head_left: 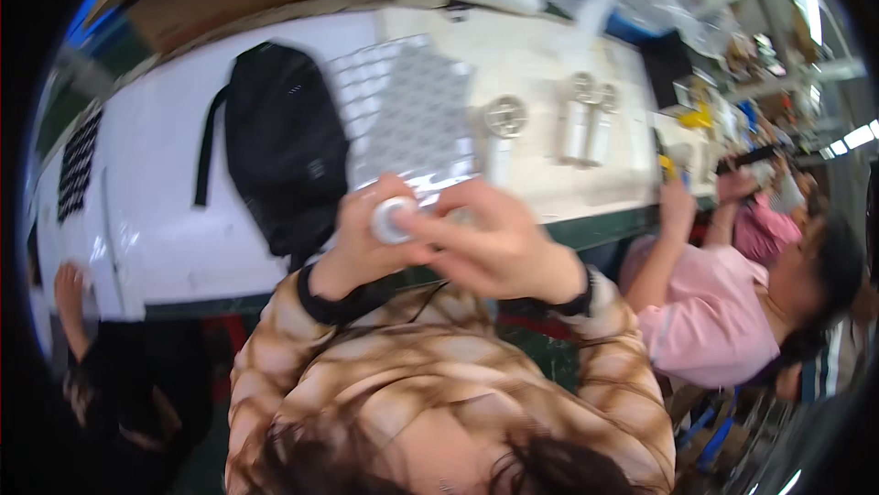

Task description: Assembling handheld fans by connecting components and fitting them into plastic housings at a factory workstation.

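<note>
Seen from above, a person in a brown-and-cream patterned top [430, 339] is sitting or standing at a long pale desk [183, 248], with both hands meeting just past its near edge, in front of the chest. The left hand [360, 237] is curling its fingers around a small white round-ended piece [383, 218], whose circular end is facing up toward the camera. The right hand [504, 243] is reaching across from the other side, bent at the knuckles, its extended finger touching the rim of that end; blur is covering this spot, so I cannot tell whether the hand is pinching the piece or only pressing it. Beyond the hands, a grey dotted sheet [417, 115] is lying over a clear, gridded sheet [352, 83] with a shiny surface. To the left of these, a black bag [284, 142] is resting with its strap trailing. To the right, three white fan-shaped objects [505, 118] with round heads are lying on the desk, two of them close together. Farther left, a black sheet of small rows [80, 165] is lying near the end. A co-worker in pink [710, 316] is working at the right (holding something yellow [667, 167]), and another person's hand [69, 289] is resting at the far left edge.
</note>
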A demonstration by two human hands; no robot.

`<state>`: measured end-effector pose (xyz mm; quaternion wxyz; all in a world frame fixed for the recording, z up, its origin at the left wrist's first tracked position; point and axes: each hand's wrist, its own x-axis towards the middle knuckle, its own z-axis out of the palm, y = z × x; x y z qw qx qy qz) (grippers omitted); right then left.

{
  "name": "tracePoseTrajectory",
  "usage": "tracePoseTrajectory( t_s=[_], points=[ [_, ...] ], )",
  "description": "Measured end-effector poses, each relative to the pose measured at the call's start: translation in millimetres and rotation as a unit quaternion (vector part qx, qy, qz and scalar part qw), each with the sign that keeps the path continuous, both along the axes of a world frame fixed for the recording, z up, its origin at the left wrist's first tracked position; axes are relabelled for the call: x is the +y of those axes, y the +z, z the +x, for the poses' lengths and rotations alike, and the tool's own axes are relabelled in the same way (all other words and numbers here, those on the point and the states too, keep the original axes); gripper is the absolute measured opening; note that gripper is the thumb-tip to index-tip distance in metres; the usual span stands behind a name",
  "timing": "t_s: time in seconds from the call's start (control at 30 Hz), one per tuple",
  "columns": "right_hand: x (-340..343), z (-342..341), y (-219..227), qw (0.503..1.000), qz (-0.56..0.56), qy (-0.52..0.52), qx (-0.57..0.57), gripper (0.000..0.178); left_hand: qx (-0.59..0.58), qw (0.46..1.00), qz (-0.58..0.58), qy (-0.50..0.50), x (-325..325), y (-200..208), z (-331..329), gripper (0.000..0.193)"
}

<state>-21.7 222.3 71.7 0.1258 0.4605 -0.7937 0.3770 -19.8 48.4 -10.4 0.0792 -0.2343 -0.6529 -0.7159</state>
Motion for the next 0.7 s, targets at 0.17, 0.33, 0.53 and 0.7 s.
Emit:
tracePoseTrajectory(
  t_s=[0.17,0.33,0.53,0.7],
  points=[
    [-8.0,7.8,-13.5,0.999,-0.012,-0.037,0.016,0.060,-0.066,0.997,0.017,-0.022,-7.6,11.1,2.7,0.074],
    [-8.0,13.8,-25.3,0.996,-0.034,-0.039,-0.067,0.065,-0.135,0.989,-0.044,-0.046,-12.0,26.7,-1.2,0.061],
    [13.9,17.0,-32.4,0.977,-0.090,-0.030,-0.189,0.062,-0.136,0.932,0.291,-0.167,-55.5,42.6,1.9,0.028],
    [43.1,18.3,-49.7,0.975,-0.118,-0.068,-0.177,0.054,0.119,0.962,0.244,0.040,-230.1,31.3,6.8,0.034]
  ],
)
